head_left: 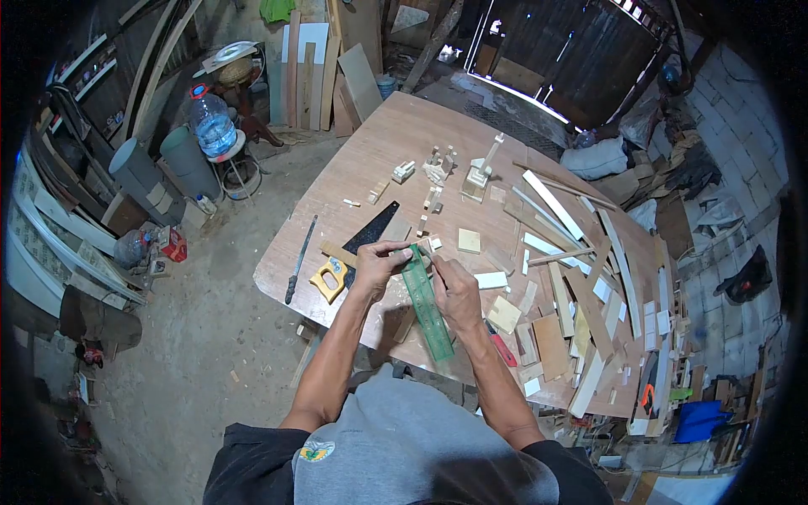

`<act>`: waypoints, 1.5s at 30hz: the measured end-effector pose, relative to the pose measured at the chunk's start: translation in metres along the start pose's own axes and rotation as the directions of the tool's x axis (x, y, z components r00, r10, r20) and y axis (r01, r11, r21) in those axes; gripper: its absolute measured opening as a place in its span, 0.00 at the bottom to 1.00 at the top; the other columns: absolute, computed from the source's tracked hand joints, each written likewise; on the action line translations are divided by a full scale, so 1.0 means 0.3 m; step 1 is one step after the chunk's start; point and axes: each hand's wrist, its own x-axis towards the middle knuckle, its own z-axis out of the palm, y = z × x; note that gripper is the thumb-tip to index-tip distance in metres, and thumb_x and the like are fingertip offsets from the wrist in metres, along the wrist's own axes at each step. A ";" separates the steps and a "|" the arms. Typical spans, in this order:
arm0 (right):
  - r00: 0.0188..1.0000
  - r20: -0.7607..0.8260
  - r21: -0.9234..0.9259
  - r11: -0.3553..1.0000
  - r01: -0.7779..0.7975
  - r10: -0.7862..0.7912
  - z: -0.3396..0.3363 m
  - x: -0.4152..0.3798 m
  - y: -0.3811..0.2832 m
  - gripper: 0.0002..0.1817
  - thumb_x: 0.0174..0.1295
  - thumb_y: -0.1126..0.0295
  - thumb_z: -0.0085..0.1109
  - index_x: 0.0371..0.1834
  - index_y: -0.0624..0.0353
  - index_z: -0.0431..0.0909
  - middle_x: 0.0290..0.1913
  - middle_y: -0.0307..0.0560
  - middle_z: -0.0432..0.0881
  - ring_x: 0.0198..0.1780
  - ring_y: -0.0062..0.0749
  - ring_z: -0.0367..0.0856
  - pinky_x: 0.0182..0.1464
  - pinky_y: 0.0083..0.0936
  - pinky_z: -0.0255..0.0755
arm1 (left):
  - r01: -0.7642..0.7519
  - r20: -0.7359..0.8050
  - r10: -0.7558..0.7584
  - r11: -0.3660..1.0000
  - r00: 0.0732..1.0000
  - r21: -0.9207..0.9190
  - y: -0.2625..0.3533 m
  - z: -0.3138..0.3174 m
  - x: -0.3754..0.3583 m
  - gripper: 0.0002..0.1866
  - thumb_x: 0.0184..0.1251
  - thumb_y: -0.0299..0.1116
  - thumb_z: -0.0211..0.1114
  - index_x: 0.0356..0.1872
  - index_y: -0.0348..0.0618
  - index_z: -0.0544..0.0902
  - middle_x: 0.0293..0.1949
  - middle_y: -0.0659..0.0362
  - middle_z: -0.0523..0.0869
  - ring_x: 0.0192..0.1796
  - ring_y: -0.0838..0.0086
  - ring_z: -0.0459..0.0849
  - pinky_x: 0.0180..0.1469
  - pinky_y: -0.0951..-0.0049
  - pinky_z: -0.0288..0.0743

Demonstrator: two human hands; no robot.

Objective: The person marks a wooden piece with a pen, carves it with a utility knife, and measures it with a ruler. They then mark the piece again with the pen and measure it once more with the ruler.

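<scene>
A translucent green ruler (427,307) slants across the front of the table, between my hands. My left hand (376,265) is closed on the ruler's far end, thumb and fingers pinching it near a small pale wood block (435,243). Just to the right, my right hand (455,290) is curled with its fingertips by the ruler's edge; what they pinch is too small to tell. Beside my left hand lies a handsaw with a yellow handle (328,279). Its dark blade (373,233) points away from me.
Small wooden assemblies (476,178) stand toward the table's back. Wood strips and offcuts (589,295) cover the right side. A file-like tool (301,259) lies at the left edge, and a red-handled tool (502,346) near my right forearm. A water bottle (212,122) sits on a stool (238,173).
</scene>
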 end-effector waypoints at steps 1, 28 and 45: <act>1.000 0.025 -0.031 0.999 0.011 -0.011 -0.006 0.002 -0.003 0.14 0.62 0.80 0.58 0.50 0.64 0.82 0.35 0.60 0.81 0.36 0.54 0.85 0.37 0.42 0.79 | 0.009 -0.013 -0.009 1.000 1.000 -0.006 -0.004 -0.001 0.002 0.12 0.61 0.20 0.73 0.46 0.33 0.89 0.37 0.54 0.90 0.35 0.74 0.89 0.39 0.74 0.88; 0.986 0.147 -0.027 0.996 0.083 -0.078 -0.137 0.039 -0.043 0.11 0.57 0.78 0.60 0.44 0.65 0.83 0.31 0.56 0.82 0.32 0.53 0.83 0.34 0.39 0.76 | 0.014 -0.028 -0.013 0.999 1.000 0.033 -0.013 -0.025 0.017 0.11 0.59 0.21 0.74 0.44 0.33 0.89 0.35 0.56 0.90 0.34 0.75 0.88 0.39 0.75 0.86; 0.902 0.430 -0.142 0.985 0.099 -0.029 -0.189 0.200 -0.033 0.06 0.54 0.75 0.60 0.30 0.68 0.83 0.34 0.61 0.83 0.40 0.58 0.83 0.46 0.48 0.77 | -0.052 0.092 0.029 0.964 0.995 0.261 0.011 0.033 0.003 0.10 0.60 0.20 0.73 0.43 0.30 0.89 0.37 0.53 0.90 0.36 0.74 0.88 0.41 0.75 0.85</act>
